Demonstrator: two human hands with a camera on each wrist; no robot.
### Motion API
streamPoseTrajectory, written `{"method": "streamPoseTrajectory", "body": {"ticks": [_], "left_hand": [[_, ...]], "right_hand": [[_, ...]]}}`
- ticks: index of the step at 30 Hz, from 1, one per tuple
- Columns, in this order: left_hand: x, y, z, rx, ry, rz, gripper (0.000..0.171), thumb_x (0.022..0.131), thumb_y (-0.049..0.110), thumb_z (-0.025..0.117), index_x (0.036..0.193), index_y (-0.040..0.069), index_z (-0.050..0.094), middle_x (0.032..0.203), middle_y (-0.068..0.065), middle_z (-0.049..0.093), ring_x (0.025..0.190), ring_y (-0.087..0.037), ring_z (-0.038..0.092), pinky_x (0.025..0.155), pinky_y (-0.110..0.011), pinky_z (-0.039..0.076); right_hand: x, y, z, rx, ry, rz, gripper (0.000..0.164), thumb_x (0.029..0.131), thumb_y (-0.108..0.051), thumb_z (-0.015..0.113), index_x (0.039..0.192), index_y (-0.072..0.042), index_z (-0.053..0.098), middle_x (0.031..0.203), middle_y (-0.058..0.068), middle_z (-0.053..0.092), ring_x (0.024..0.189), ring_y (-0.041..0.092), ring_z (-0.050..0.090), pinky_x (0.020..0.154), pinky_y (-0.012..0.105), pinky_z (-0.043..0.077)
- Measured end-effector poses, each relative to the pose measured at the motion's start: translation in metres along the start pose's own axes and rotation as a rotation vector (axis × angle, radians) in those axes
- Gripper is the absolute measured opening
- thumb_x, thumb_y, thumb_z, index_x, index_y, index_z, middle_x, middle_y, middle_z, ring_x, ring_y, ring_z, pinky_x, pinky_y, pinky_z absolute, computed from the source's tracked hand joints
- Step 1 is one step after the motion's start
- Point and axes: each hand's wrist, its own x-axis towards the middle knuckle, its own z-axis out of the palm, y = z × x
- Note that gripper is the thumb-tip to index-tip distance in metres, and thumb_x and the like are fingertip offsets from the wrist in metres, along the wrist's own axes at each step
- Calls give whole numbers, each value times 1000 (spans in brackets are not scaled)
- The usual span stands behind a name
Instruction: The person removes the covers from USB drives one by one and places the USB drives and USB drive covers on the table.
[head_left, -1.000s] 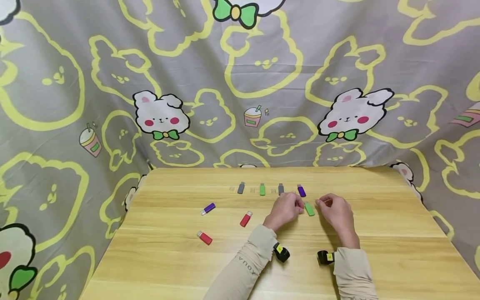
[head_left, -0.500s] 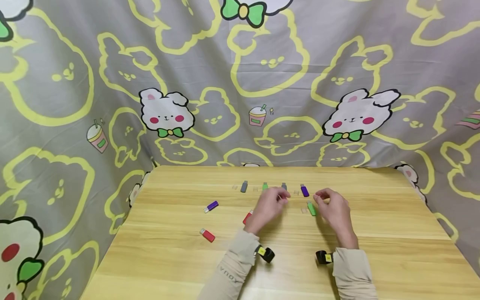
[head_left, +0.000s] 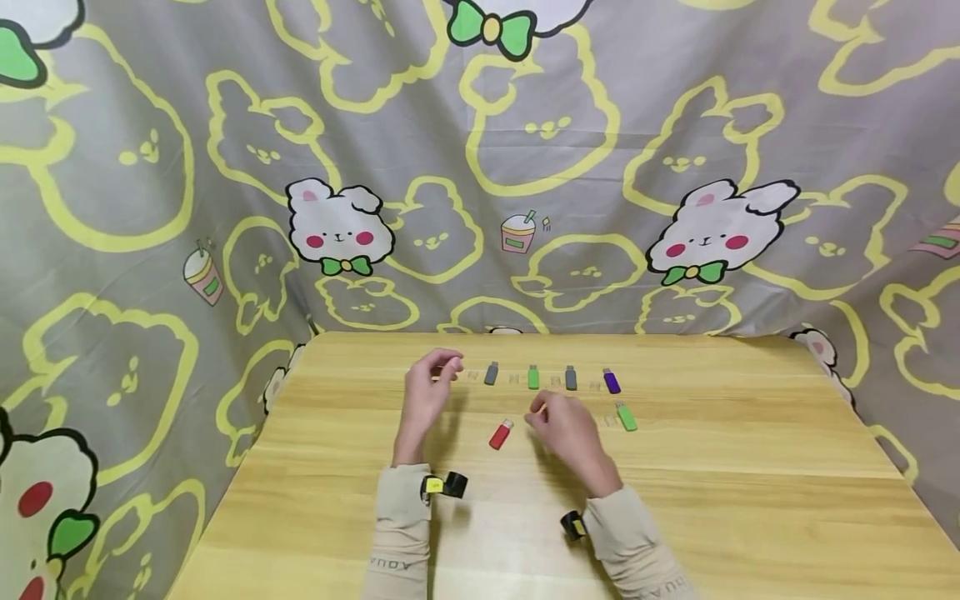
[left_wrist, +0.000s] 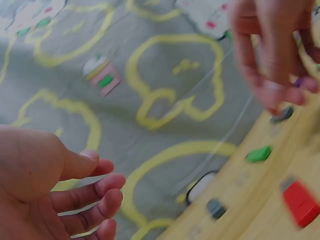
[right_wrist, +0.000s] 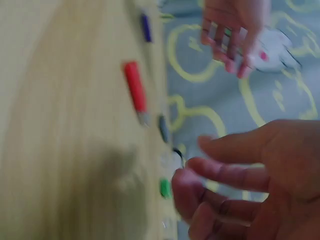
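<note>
My left hand [head_left: 426,400] hovers over the left part of the table, fingers loosely bent, with nothing in it. My right hand [head_left: 567,429] is above the table just right of a red USB flash drive [head_left: 501,433], and its relaxed fingers hold nothing. Along the back lie a grey USB drive [head_left: 491,372], a green one [head_left: 533,377], another grey one [head_left: 572,377] and a purple one [head_left: 611,381]. A second green USB drive [head_left: 626,416] lies nearer on the right. Another purple USB drive [right_wrist: 145,26] shows in the right wrist view; the left arm hides it from the head view.
Small clear caps, such as one cap [head_left: 472,376] by the left grey drive, lie beside the drives. The wooden table [head_left: 750,500] ends at a patterned grey curtain [head_left: 585,167] behind and at both sides.
Both hands have moved left, away from the near green drive on the right. The left hand and arm now cover the spots of the left purple and red drives.
</note>
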Motion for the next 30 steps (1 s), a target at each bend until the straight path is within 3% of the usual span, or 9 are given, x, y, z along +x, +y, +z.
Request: {"method": "streamPoseTrajectory", "body": {"ticks": [6,11,15,20,25,30], "left_hand": [[4,-12,-22,2,82,-3,14,102,6,63,105,-3,73,91,-15,73,81,-31,68,69,-21,51],[6,-14,-26,5,63,-26,15,103,9,62,104,-1,73,93,-15,73,82,-29,68,70,-22,51],[6,-14,-24,6,40,-45,13,102,7,63,102,-1,73,93,-14,73,83,-30,68,70,-23,52],[5,-16,-22,12,16,-44,12,102,2,62,103,-3,73,93,-15,73,83,-31,68,72,-24,53],[4,-14,-18,34,-19,-39,13,101,3,63,104,-4,73,93,-14,73,83,-29,68,75,-28,53],[3,-14,-11,27,-97,-24,11,101,2,64,102,-3,73,93,-12,73,82,-26,68,72,-27,54]], "right_hand": [[4,-17,34,-159,23,-20,30,88,-31,83,84,-7,64,69,2,58,54,18,50,46,33,42],[9,-26,48,-211,47,-42,41,83,-36,87,88,-6,61,67,4,51,55,22,53,45,36,44],[10,-31,54,-236,21,-75,32,83,-21,87,88,-5,61,71,5,52,59,24,54,48,37,46],[8,-33,55,-233,6,-148,19,84,2,77,86,-4,59,74,8,55,63,25,56,51,38,50],[5,-28,51,-176,-10,-201,17,83,8,76,84,-4,64,76,5,57,69,20,57,60,35,52],[3,-21,43,-55,-20,-213,16,84,11,74,84,-4,69,80,4,62,74,18,58,66,34,54]]}}
